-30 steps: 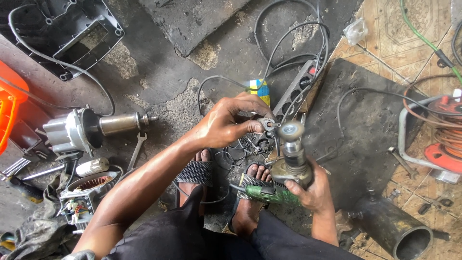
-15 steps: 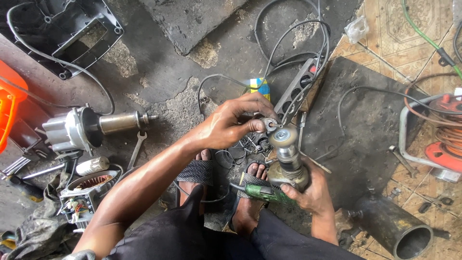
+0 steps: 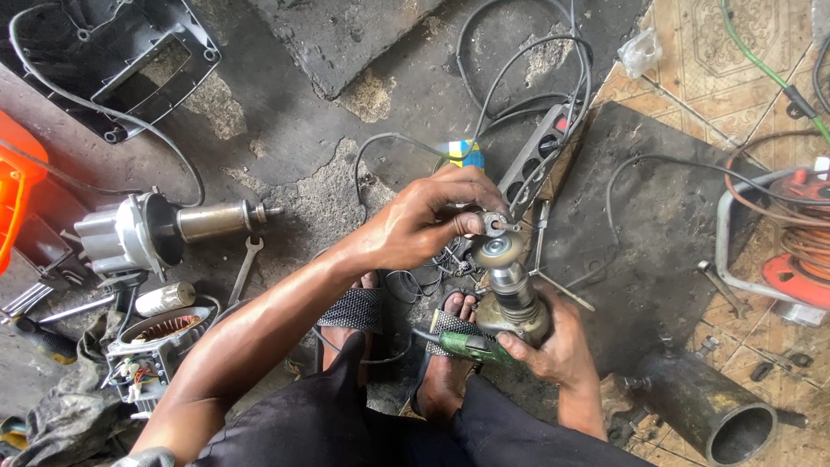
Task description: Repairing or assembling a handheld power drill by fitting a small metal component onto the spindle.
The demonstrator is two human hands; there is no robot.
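Grey metal, greasy and dull: an angle grinder (image 3: 510,307) stood nose-up between two sandalled feet, gear head and spindle disc (image 3: 499,252) pointing at the camera. Right hand (image 3: 558,350) clenched around the lower body from about five o'clock, thumb pressed over the green-handled tool (image 3: 462,344) lying across the casing. Left hand (image 3: 428,223) reaching in from nine o'clock, fingertips pinched on a small round nut (image 3: 494,225) held just above the disc, touching or nearly touching it — hard to say which. Neither hand released.

On the concrete floor (image 3: 346,130): a motor armature with its housing (image 3: 164,229) at nine o'clock, a spanner (image 3: 245,268) just beside it, a wound stator (image 3: 160,333) lower down at eight. A black power strip (image 3: 540,156) at twelve o'clock with cables looping over it, a dark rubber mat (image 3: 666,225) at two o'clock, a steel pipe (image 3: 713,411) at four, an orange crate (image 3: 13,190) at the far nine o'clock edge.

To seat that small piece well, by the look of it: keep the body gripped hard so the spindle stays upright, bring the nut down square to the thread rather than tilted, turn lightly with the fingertips first — no force until the thread catches cleanly. Worth minding the loose wires near the toes.
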